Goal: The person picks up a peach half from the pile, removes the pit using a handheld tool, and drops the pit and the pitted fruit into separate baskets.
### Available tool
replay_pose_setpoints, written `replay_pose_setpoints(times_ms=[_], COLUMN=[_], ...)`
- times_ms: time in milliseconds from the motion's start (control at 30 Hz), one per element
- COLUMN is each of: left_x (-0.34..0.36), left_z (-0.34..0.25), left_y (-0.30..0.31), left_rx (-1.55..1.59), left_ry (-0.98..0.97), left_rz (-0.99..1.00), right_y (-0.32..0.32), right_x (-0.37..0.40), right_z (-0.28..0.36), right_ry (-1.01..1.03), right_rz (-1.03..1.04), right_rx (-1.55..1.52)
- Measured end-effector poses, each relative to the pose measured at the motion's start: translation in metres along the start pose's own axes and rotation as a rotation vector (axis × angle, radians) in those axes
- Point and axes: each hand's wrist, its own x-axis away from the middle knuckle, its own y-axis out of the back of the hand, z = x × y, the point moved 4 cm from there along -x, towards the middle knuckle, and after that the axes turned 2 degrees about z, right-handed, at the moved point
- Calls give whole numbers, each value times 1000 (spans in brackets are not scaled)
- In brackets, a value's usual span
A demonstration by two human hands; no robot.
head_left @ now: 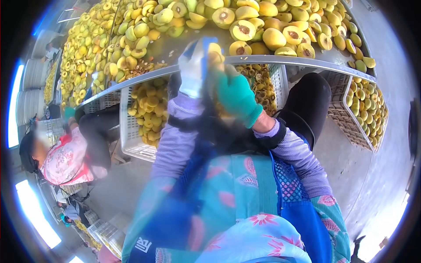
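Observation:
My left hand (pixel 192 70), in a white glove with blue along its edge, is raised at the table's near rim. Its fingers are closed around a yellow peach piece (pixel 215 49), partly hidden and blurred. My right hand (pixel 239 94), in a green glove, is closed close beside it, its fingertips near the peach. Motion smears them, so whatever they hold cannot be made out. Beyond my hands, halved yellow peaches (pixel 242 30), several with the pit showing, lie heaped on the metal table (pixel 199 37).
Under the table edge, a white crate (pixel 131 127) holds peach halves and another pile holds dark-centred scraps (pixel 258 81). At right stands a crate of peaches (pixel 366 111). A co-worker (pixel 66 162) in a floral top sits at left. The metal rim (pixel 307 62) crosses ahead.

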Motion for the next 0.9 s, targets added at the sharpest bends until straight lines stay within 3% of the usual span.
replay_pose_setpoints(times_ms=[67,133,200,267,367,433,500,567,667,733,800,867,900], left_x=[2,4,4,5,7,6,3,8,15,32,40,35,19], left_z=[12,10,4,2,-2,4,10,20,26,15,0,88,76], left_y=[-6,-6,-7,-6,-7,-8,-6,-2,25,57,109,178,174], left_rx=[362,375,129,122,413,519,276,178,163,-112,-708,-601,-695], left_ry=[285,341,104,97,352,409,185,145,243,152,-15,540,502], left_rz=[-66,-124,-191,-195,-102,-41,-7,36,17,-47,-23,-87,-117], right_y=[-1,-5,-7,-9,-15,-23,-27,-27,-32,-29,-17,-23,-26], right_x=[5,7,8,10,12,16,23,24,18,25,22,26,37], right_z=[2,-2,-6,-5,-12,-12,-5,3,14,26,20,-37,-56], right_ry=[84,111,134,118,-120,-522,-834,-974,-933,-909,-821,-1000,-1123], right_rz=[-95,-135,-180,-145,60,326,574,797,1086,1113,1136,892,768], right_rx=[10,-5,-7,-49,-326,-826,-1286,-1582,-1755,-1783,-1757,-1674,-1640])
